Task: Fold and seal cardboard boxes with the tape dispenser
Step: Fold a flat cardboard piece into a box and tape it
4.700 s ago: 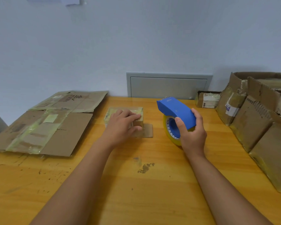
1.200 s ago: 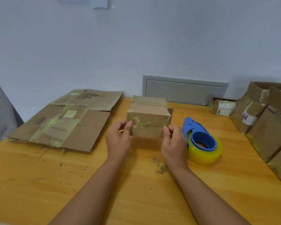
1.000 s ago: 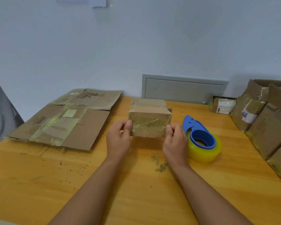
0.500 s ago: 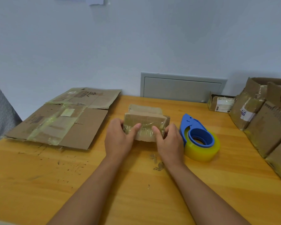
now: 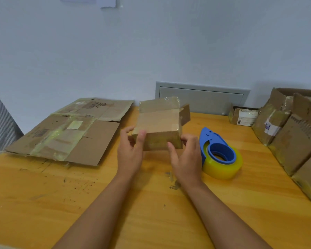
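Count: two flattened cardboard sheets [image 5: 65,135] lie left of the small cardboard box [image 5: 159,128], overlapping, the nearer one reaching the table's [image 5: 43,203] left edge; one box; one tape dispenser [image 5: 220,155] on its side just right of it; a stack of boxes [image 5: 291,133] farther right, along the right edge. Bare tabletop lies in front of the box. The box is held above the table, one flap standing out at its right. Left hand [image 5: 130,150] grips its left near corner, thumb on the front face. Right hand [image 5: 186,155] holds its right near corner, fingers curled behind
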{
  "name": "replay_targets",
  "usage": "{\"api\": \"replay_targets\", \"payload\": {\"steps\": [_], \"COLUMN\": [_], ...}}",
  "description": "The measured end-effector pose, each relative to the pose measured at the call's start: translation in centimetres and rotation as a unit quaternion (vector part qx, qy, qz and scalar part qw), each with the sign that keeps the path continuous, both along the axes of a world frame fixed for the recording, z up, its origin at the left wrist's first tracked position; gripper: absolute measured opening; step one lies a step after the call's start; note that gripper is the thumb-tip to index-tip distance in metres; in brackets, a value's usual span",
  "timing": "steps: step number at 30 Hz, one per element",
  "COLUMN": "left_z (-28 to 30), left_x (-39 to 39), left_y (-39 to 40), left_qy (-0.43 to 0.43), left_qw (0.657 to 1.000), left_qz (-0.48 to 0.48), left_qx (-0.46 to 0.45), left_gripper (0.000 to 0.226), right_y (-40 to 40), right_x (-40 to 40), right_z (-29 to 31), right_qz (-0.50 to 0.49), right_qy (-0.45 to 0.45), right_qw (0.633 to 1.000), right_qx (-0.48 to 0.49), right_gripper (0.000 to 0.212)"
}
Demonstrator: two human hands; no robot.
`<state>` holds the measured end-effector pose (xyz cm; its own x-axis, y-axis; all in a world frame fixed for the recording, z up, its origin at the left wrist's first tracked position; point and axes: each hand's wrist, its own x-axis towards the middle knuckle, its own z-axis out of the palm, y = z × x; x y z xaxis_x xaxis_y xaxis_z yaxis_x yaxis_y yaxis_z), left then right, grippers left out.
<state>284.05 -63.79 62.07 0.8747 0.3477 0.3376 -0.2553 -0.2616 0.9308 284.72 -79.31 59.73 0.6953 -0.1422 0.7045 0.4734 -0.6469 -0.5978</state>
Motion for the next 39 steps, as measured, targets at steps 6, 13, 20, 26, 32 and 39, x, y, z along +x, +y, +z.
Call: {"api": "replay_targets", "payload": {"steps": [6, 13, 20, 26, 32, 39], "left_z": [-1.1, -0.8, 0.8, 2.8, 3.6, 2.2], "left_x": [0.5, 0.2, -0.8, -1.7, -4.8, -10.3], "left_y": [0.6, 0.4, -0.2, -2.4, -8.5, -16.6], "left_qy": [-0.003, -0.001, -0.019, -0.041, -0.062, -0.072], "left_qw": [1.0, 0.997, 0.998, 0.995, 0.982, 0.97], "left_qz": [-0.029, -0.075, -0.058, -0.084, -0.161, -0.221], "left_qx": [0.01, 0.036, 0.008, 0.043, 0.08, 0.075], "left_gripper": [0.048, 0.066, 0.048, 0.055, 0.047, 0.046], "right_y": [0.0, -0.2, -0.8, -4.4, -9.9, -16.6], "right_x": [-0.5, -0.1, -0.1, -2.8, -8.8, -18.3], "right_z": [0.3, 0.3, 1.7, 3.8, 4.7, 3.7], "right_qz": [0.119, 0.135, 0.154, 0.096, -0.01, -0.115], "right_qy": [0.177, 0.215, 0.219, 0.181, 0.128, 0.116], "right_qw": [0.965, 0.946, 0.946, 0.966, 0.983, 0.98], "right_qx": [0.151, 0.2, 0.182, 0.159, 0.131, 0.116], "right_gripper": [0.073, 0.101, 0.092, 0.084, 0.082, 0.07]}}
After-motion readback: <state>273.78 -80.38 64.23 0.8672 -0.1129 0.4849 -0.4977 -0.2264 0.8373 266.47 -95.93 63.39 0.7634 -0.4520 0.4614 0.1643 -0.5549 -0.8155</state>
